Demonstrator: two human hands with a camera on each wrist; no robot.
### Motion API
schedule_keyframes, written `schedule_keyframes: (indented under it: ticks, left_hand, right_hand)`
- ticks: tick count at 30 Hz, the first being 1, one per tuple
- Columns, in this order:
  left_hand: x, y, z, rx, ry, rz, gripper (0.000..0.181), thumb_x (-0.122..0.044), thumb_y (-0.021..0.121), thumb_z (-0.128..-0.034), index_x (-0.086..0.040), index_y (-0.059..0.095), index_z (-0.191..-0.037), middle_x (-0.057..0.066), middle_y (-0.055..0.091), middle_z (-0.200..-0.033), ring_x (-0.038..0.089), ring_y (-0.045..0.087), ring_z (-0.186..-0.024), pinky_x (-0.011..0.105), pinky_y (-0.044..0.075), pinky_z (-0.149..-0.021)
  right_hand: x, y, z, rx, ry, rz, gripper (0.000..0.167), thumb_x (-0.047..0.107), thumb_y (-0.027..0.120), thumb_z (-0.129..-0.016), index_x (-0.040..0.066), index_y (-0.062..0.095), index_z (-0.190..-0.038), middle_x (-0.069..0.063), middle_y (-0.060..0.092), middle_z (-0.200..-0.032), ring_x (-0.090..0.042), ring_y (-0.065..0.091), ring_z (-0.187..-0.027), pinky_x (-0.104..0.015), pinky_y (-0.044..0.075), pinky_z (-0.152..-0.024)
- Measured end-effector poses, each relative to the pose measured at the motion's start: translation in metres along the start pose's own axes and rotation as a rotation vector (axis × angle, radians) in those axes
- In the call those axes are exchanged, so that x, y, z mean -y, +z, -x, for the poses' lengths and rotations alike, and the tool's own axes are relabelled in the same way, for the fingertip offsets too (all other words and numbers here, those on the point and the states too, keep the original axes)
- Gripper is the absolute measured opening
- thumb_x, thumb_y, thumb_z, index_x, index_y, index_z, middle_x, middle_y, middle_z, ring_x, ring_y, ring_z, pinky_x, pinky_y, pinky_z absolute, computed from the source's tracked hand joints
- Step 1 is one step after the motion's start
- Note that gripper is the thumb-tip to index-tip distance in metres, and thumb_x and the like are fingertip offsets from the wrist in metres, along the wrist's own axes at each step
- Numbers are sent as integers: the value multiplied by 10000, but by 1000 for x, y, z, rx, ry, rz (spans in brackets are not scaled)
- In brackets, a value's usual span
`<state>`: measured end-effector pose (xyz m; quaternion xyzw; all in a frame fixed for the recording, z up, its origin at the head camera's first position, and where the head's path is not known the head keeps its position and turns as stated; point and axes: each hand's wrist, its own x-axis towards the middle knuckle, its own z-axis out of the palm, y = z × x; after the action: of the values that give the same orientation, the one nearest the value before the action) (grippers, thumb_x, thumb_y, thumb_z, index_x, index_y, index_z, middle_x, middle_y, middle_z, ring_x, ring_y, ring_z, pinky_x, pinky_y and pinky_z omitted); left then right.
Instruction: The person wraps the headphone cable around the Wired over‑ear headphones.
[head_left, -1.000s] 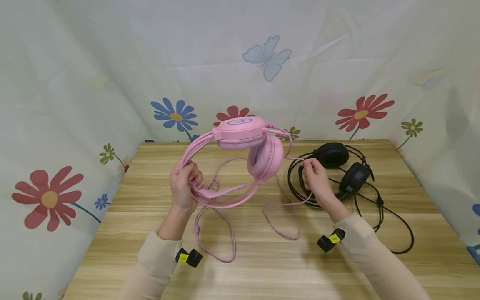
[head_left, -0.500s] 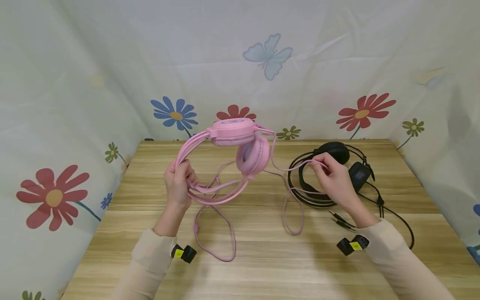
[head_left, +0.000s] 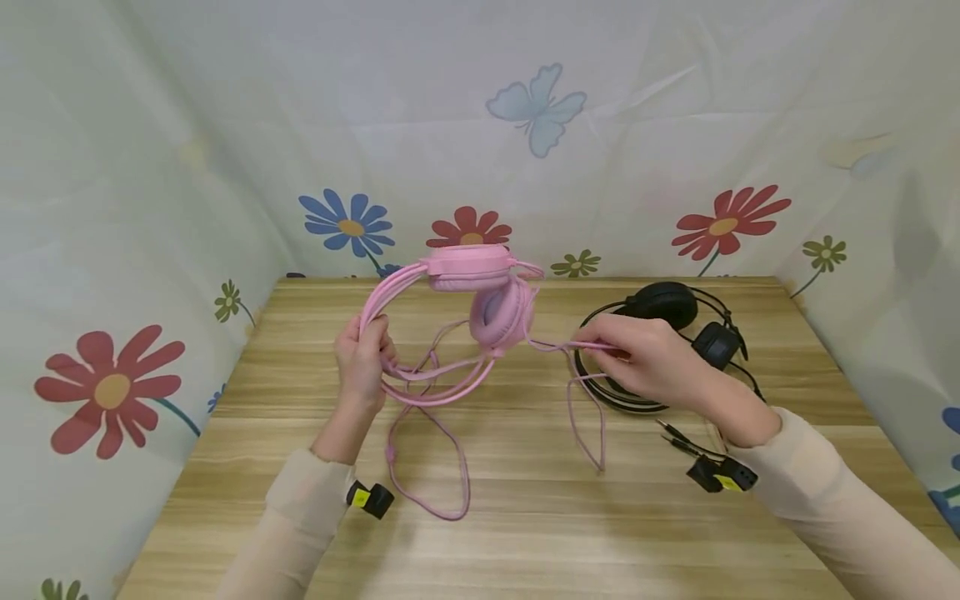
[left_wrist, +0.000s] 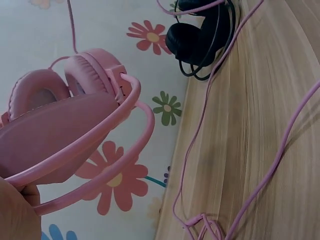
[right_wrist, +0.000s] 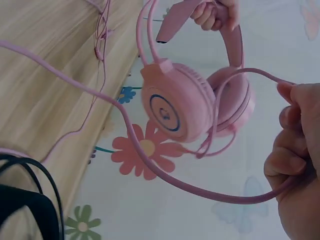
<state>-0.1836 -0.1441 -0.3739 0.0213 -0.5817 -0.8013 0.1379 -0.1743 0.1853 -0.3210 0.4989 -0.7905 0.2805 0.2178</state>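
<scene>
Pink over-ear headphones (head_left: 468,265) are held up above the wooden table. My left hand (head_left: 362,358) grips them by the headband, its fingers curled round the bands at the left. The two ear cups (right_wrist: 172,107) hang to the right, one showing a blue ring logo in the right wrist view. My right hand (head_left: 648,354) pinches the pink cable (right_wrist: 200,192), which runs from the ear cups to the fingers and loops out of the curled hand. More of that cable drops in loops onto the table, left and right of centre.
Black headphones (head_left: 663,305) with a coiled black cable lie at the back right of the table (head_left: 510,508), behind my right hand. Black plugs (head_left: 678,437) lie near the right wrist. A flower-printed cloth (head_left: 420,125) hangs behind the table.
My right hand first moved right along the pink cable, then came back a little left and turned. The headphones shifted slightly left, held by my left hand throughout.
</scene>
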Motion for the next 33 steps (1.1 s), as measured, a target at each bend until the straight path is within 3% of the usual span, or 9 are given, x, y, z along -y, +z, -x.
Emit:
schedule_keyframes:
  ticks: [6, 15, 20, 24, 33]
  left_hand:
    - [1, 3, 0, 32, -13, -117, 141, -77, 507, -871, -83, 461, -739, -37, 401, -482, 68, 371, -384, 174, 355, -356]
    - [-4, 10, 2, 150, 1, -261, 58, -68, 542, -861, -14, 526, -846, -46, 421, -515, 59, 373, -393, 168, 310, -333]
    - [-6, 14, 5, 209, 8, -353, 97, -74, 553, -855, 15, 543, -891, -41, 427, -511, 63, 369, -387, 173, 283, -330]
    - [-8, 18, 7, 242, -1, -427, 120, -89, 563, -853, 9, 554, -922, -39, 433, -519, 61, 377, -395, 172, 288, -333]
    - [-12, 20, 10, 363, -23, -465, 132, -99, 564, -855, 17, 557, -917, -10, 447, -539, 91, 418, -421, 183, 346, -367]
  right_hand:
    - [4, -7, -22, 162, -105, 30, 224, 257, 453, -958, 153, 644, -1011, 90, 613, -842, 21, 465, -595, -154, 404, -532]
    - [11, -11, -53, 372, -90, 120, 179, 171, 584, -886, 214, 614, -1057, 127, 575, -780, -25, 391, -526, -180, 320, -474]
    - [8, -4, -70, 358, -179, 227, 48, 166, 607, -867, 194, 578, -891, 107, 500, -720, -47, 316, -487, -197, 253, -433]
    - [1, 0, -79, 308, -238, 307, 167, 207, 655, -833, 166, 502, -779, 74, 379, -625, -58, 239, -466, -205, 174, -421]
    - [-11, 0, -90, 300, -227, 368, 276, 277, 664, -822, 148, 454, -698, 63, 375, -585, -61, 265, -452, -203, 175, -410]
